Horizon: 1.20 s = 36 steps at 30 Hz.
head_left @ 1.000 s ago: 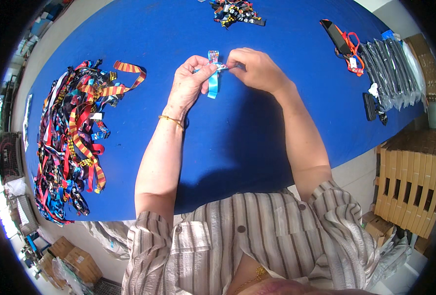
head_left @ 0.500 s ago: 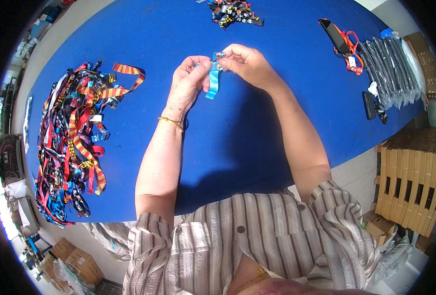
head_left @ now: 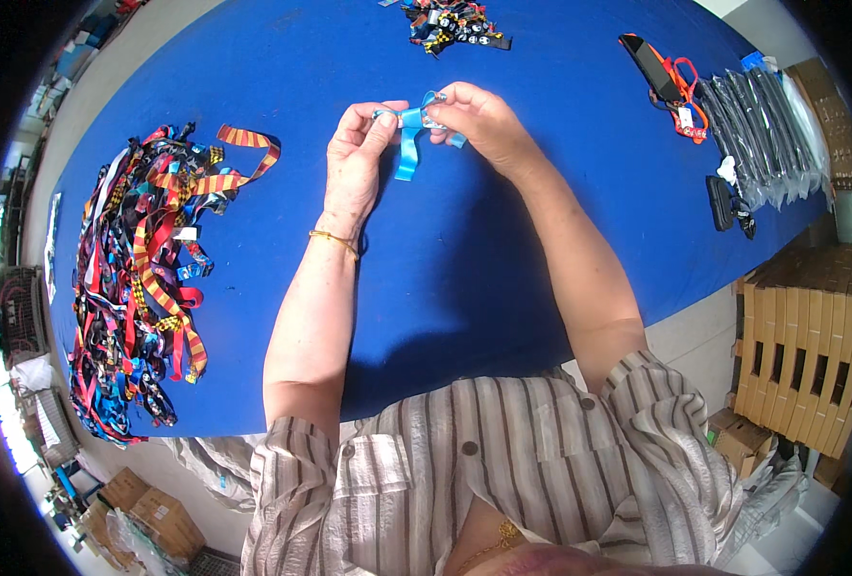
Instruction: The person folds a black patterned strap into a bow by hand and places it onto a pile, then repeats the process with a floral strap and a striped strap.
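A light blue ribbon strap with some printed pattern is pinched between my two hands above the blue table. My left hand grips it between thumb and fingers on the left side. Opposite, the fingers of my right hand are closed on the strap's other part, where a loop stands up at the fingertips. One flat end hangs down between the hands, and a short blue bit shows under my right hand. How the strap is folded inside the fingers is partly hidden.
A large heap of colourful printed straps lies on the left of the blue table. A smaller pile sits at the far edge. On the right are a phone with an orange cord, a black case and plastic-wrapped packs.
My hands have moved slightly apart. The strap now stretches sideways between them, and its hanging end has shifted a little left and up.
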### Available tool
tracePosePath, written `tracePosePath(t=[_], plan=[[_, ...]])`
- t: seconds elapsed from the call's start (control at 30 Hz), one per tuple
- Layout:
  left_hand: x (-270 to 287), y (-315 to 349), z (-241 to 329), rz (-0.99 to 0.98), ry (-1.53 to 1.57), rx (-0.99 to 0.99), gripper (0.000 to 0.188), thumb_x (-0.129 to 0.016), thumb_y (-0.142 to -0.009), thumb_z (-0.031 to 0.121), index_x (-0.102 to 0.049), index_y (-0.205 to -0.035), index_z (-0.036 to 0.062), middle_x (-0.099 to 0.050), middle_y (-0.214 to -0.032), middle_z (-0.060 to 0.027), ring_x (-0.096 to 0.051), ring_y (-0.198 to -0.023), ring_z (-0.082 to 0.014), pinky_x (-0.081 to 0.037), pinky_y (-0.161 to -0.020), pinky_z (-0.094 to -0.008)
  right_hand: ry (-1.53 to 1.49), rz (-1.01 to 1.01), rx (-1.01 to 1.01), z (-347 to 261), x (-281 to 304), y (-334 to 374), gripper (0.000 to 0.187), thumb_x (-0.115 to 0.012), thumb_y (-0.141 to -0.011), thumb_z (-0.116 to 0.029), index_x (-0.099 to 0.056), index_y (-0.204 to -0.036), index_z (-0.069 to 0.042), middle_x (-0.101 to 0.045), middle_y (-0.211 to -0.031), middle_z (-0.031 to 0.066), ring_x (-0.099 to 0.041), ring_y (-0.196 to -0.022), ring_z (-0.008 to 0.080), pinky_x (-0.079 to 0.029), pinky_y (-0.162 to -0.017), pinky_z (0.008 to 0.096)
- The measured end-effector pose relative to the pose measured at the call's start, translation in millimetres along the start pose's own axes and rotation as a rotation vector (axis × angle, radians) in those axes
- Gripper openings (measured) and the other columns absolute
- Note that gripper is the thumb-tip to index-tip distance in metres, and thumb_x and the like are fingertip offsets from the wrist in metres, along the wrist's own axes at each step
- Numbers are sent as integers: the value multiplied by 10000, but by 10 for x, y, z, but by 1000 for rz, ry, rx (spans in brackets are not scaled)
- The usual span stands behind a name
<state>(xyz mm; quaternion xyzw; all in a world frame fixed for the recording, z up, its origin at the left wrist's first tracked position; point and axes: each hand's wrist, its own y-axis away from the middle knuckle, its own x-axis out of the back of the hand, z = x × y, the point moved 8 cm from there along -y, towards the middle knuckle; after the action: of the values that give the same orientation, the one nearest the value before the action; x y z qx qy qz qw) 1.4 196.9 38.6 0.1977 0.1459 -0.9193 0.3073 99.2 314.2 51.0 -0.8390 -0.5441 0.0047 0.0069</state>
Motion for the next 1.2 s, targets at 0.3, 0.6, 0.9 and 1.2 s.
tracePosePath(t=[0.3, 0.6, 0.9, 1.2], plan=[[24, 32, -97, -22, 13, 135, 230, -702, -910, 97, -513, -1025, 35, -688, -912, -102, -662, -757, -110, -523, -620, -202, -72, -43, -34, 39, -132, -22, 195, -619, -952, -229, -624, -991, -38, -652, -849, 15, -593, -751, 72, -462, -680, 221], [22, 34, -130, -87, 5, 180, 230, -720, -890, 89, -509, -964, 38, -660, -799, -99, -641, -642, -141, -513, -546, -240, -33, 101, 6, 25, -92, -15, 191, -643, -942, -284, -635, -929, -94, -635, -814, -18, -559, -684, 57, -424, -606, 211], [-2, 43, -98, -7, 39, 179, 161, -658, -930, 72, -508, -971, 31, -675, -836, -126, -674, -711, -161, -531, -577, -246, -103, 141, 48, 71, -117, -31, 167, -619, -954, -234, -608, -902, -76, -619, -771, -3, -541, -635, 55, -417, -561, 206], [23, 37, -128, -72, 5, 157, 102, -594, -977, 100, -525, -1010, 32, -685, -907, -136, -696, -751, -188, -572, -671, -297, -81, 165, -6, 75, -120, -8, 168, -618, -959, -233, -603, -925, -69, -578, -719, -11, -511, -610, 55, -391, -542, 209]])
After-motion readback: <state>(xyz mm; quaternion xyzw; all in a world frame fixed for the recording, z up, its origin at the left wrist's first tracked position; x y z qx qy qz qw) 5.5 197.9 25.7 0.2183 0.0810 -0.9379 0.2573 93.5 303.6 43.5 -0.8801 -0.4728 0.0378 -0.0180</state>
